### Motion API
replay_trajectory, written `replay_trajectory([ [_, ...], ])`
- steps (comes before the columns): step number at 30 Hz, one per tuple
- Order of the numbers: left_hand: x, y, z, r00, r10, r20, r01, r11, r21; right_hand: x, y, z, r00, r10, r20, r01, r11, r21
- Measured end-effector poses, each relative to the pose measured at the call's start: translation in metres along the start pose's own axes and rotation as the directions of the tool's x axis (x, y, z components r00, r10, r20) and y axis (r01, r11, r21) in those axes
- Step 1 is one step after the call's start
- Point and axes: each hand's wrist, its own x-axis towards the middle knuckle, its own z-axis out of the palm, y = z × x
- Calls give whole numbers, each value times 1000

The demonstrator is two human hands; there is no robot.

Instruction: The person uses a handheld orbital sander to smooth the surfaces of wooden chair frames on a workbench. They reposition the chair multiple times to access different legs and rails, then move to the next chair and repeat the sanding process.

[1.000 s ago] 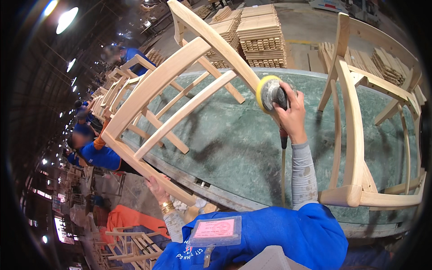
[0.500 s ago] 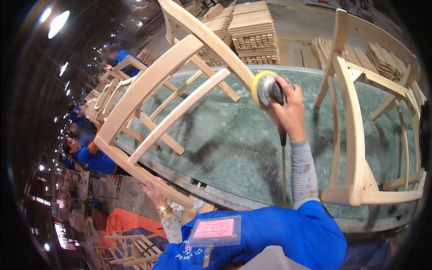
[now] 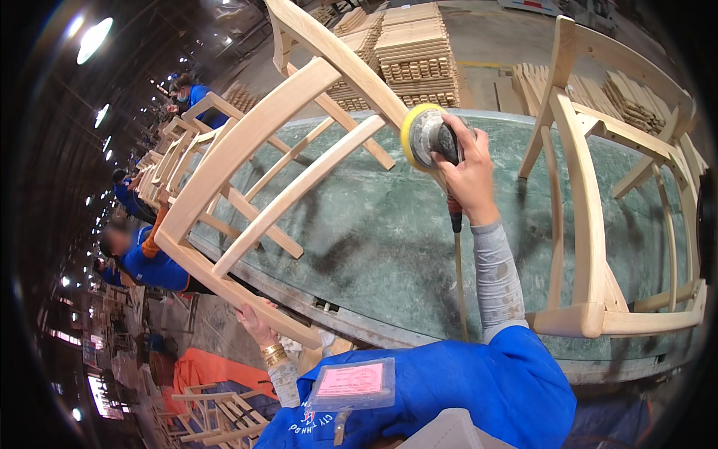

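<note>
A bare wooden chair frame (image 3: 247,146) lies tipped on the green-topped workbench (image 3: 359,247), its legs and rails slanting across the left half. My right hand (image 3: 470,170) grips a round orbital sander (image 3: 429,136) with a yellow-edged pad, whose face meets the chair's long upper rail. From the sander a hose (image 3: 459,277) runs down over the bench. Lower left, my left hand (image 3: 258,323) is closed round the near wooden post of the same chair, with gold bangles at the wrist; part of the fingers is behind the wood.
Another wooden chair frame (image 3: 587,224) stands on the bench at right. Stacked wooden slats (image 3: 416,56) are piled beyond the far edge. Co-workers in blue (image 3: 153,262) and more chairs line the left. Below left are an orange sheet (image 3: 202,374) and another chair frame (image 3: 217,415).
My right hand and the sander have shifted slightly left and up along the chair rail. My left hand keeps its hold on the post. A co-worker at left has moved a little.
</note>
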Motion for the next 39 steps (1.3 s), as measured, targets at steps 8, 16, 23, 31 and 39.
replay_trajectory([
  [8,-7,-4,-2,1000,1,10,0,997,-79,3,-15,7,998,-65,-10,64,998,-13],
  [16,-6,0,7,1000,15,20,-13,996,-86,-12,-6,-5,999,-49,7,49,996,-76],
  [23,-4,-2,3,998,56,42,-54,998,-28,21,-39,13,997,-72,-3,72,997,-40],
  [31,-4,0,4,999,52,16,-52,999,-13,3,-27,16,980,-194,-35,191,979,-75],
  [39,3,2,7,999,42,10,-42,998,-42,4,-23,10,991,-137,11,137,989,-58],
])
